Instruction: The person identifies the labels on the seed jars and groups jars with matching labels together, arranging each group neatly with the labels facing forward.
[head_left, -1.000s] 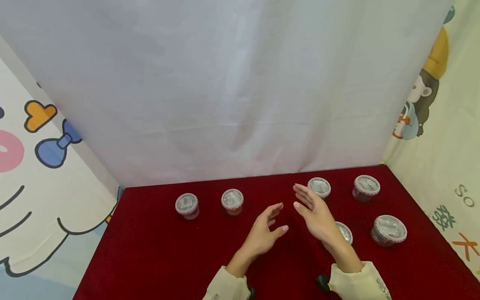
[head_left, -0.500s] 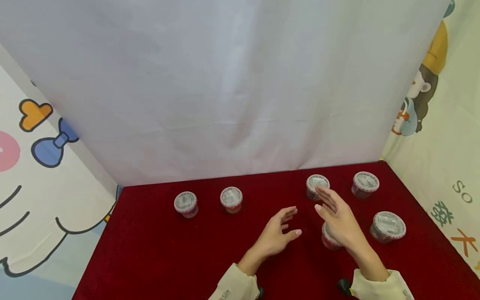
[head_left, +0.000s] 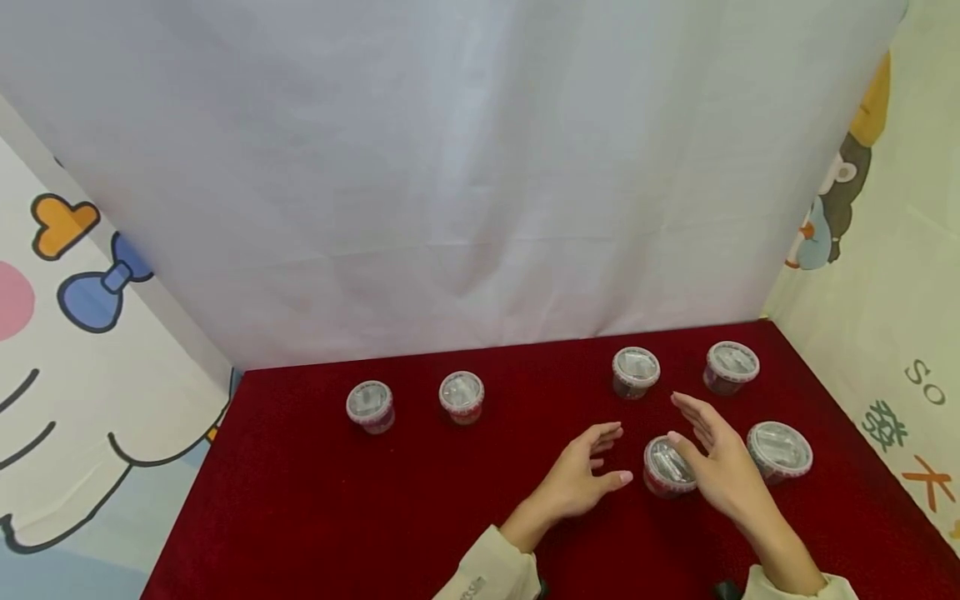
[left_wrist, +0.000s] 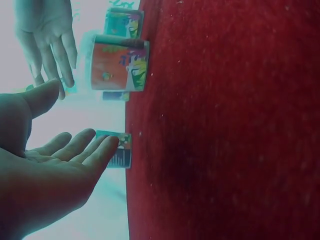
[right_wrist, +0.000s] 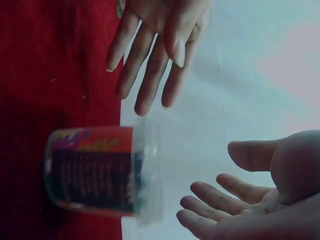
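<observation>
A small round tub with a clear lid and a reddish printed side stands on the red cloth, between my two hands. My left hand hovers to its left, fingers loosely bent, thumb pointing toward it. On the other side my right hand is held over the tub's right edge, overlapping it in the head view. Both palms face inward and grip nothing. In the right wrist view the tub's printed wall lies between the spread left fingers and the right hand's fingertips.
Behind the right hand stand a wider lidded tub and two small ones, one at the back right, one nearer the middle. Two more tubs sit back left. A white curtain hangs behind the table.
Both hands have moved to the right, the right hand farther. The near tub, mostly covered by the right hand and wrist before, now shows between the hands. The tubs stay in place.
</observation>
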